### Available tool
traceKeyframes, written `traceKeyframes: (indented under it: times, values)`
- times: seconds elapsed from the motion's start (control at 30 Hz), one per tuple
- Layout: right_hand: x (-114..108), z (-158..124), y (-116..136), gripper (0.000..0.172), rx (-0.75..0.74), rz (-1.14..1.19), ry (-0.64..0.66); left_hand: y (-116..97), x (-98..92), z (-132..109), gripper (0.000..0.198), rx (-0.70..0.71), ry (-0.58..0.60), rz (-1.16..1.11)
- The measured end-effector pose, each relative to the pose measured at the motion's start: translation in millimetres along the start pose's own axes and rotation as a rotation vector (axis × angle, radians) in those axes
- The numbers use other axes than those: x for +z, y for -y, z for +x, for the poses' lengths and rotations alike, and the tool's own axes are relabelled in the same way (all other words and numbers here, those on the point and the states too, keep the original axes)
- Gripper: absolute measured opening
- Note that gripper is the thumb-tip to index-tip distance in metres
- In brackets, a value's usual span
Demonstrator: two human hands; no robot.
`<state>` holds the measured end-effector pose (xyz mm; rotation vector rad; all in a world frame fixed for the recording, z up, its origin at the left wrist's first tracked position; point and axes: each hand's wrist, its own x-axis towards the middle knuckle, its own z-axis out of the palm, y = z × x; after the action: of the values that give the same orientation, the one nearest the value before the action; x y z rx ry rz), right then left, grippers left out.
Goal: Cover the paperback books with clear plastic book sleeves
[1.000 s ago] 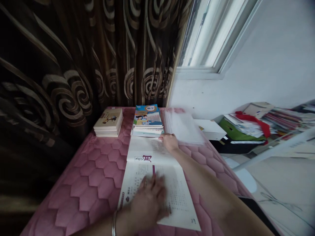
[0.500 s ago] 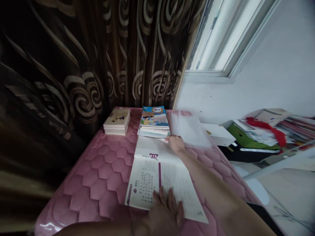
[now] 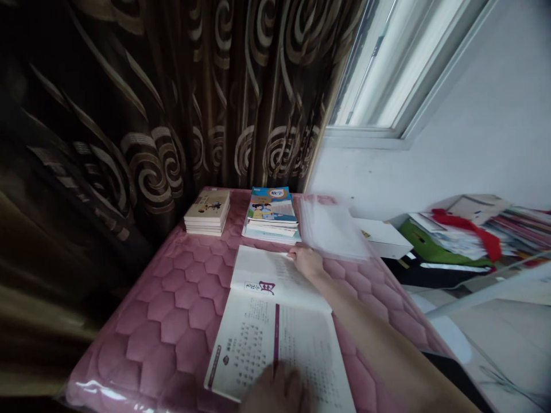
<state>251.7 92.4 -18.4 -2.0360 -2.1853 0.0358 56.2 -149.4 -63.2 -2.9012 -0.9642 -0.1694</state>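
Note:
An open book [image 3: 279, 324] with printed pages, a purple stripe and a large red character lies on the pink hexagon-patterned surface. At its far right edge my right hand [image 3: 307, 262] is closed, pinching the page edge between thumb and fingers. Over the near part of the page is my left hand [image 3: 282, 390], blurred and partly cut off by the frame's bottom, so its finger pose is unclear. Just beyond the open book lies a stack of books [image 3: 271, 215] with a blue illustrated cover on top.
At the back left sits a stack of beige books [image 3: 206, 212]. Clear plastic sheets [image 3: 331, 226] lie right of the blue-covered stack, with a white box [image 3: 383, 236] beside them. Papers, a red cloth [image 3: 469, 229] and a green folder [image 3: 424, 241] crowd the right. A patterned curtain [image 3: 224, 92] hangs behind.
The open book has moved toward me, leaving a gap before the blue-covered stack. My left hand has shifted down toward the frame's bottom; my right hand still pinches the far edge.

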Motion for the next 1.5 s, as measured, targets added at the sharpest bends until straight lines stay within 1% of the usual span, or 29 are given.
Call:
traceKeyframes:
  times: [0.07, 0.1, 0.17, 0.23, 0.3, 0.43, 0.63, 0.73, 0.8, 0.83, 0.9, 0.93, 0.97, 1.03, 1.07, 1.13, 1.17, 1.23, 1.37, 1.43, 1.5]
  values:
    - [-2, -1, -2, 0.021, 0.004, 0.006, 0.003, 30, -16.4, 14, 0.046, 0.031, -0.021, -0.031]
    - [-3, -1, -3, 0.021, 0.008, 0.007, 0.006, 48, -23.5, 22, 0.051, 0.021, -0.016, -0.055]
    - [-4, -2, -4, 0.022, 0.016, 0.008, 0.011, 80, -32.6, 36, 0.059, -0.094, -0.024, -0.067]
    - [-5, -1, -6, 0.021, 0.022, 0.009, 0.009, 104, -34.1, 45, 0.064, -0.129, 0.016, -0.082]
    - [-4, -1, -7, 0.020, 0.020, 0.012, 0.003, 116, -30.6, 48, 0.066, -0.112, 0.032, -0.100]
    - [-2, 2, -10, 0.020, 0.018, 0.016, -0.014, 119, -26.1, 47, 0.067, -0.084, 0.026, -0.153]
    - [5, 8, -11, 0.019, -0.011, 0.005, -0.038, 119, -33.7, 50, 0.068, -0.093, 0.092, -0.213]
    - [1, 7, -12, 0.020, -0.031, -0.004, -0.046, 119, -32.7, 51, 0.068, -0.101, 0.117, -0.215]
    - [-5, 2, -8, 0.021, -0.044, -0.012, -0.062, 118, -30.9, 51, 0.068, -0.106, 0.119, -0.214]
    - [-8, -4, -3, 0.024, -0.057, -0.017, -0.079, 118, -30.1, 51, 0.068, -0.110, 0.118, -0.214]
    - [-11, -23, 11, 0.035, -0.097, -0.030, -0.130, 118, -29.3, 51, 0.067, -0.116, 0.118, -0.218]
    - [-11, -35, 20, 0.040, -0.148, -0.040, -0.175, 118, -29.3, 51, 0.067, -0.116, 0.117, -0.222]
    - [-8, -48, 31, 0.042, -0.183, -0.040, -0.215, 119, -29.4, 51, 0.066, -0.112, 0.115, -0.228]
    - [2, -74, 50, 0.046, -0.248, -0.005, -0.238, 119, -30.0, 51, 0.065, -0.100, 0.098, -0.238]
    - [9, -86, 57, 0.047, -0.250, 0.014, -0.241, 119, -30.3, 51, 0.065, -0.097, 0.086, -0.239]
    - [21, -102, 64, 0.047, -0.183, 0.032, -0.228, 119, -31.0, 50, 0.065, -0.098, 0.079, -0.235]
    - [25, -108, 63, 0.046, -0.131, 0.030, -0.216, 119, -31.2, 50, 0.065, -0.103, 0.088, -0.230]
    - [28, -115, 53, 0.047, -0.037, 0.003, -0.185, 118, -31.2, 51, 0.066, -0.122, 0.116, -0.224]
    - [22, -125, 18, 0.055, 0.087, -0.078, -0.093, 117, -28.7, 52, 0.066, -0.147, 0.136, -0.228]
    - [19, -129, 4, 0.055, 0.155, -0.090, -0.028, 120, -27.0, 51, 0.066, -0.133, 0.137, -0.231]
    - [17, -133, -5, 0.053, 0.207, -0.097, 0.032, 128, -25.7, 46, 0.066, -0.136, 0.137, -0.230]
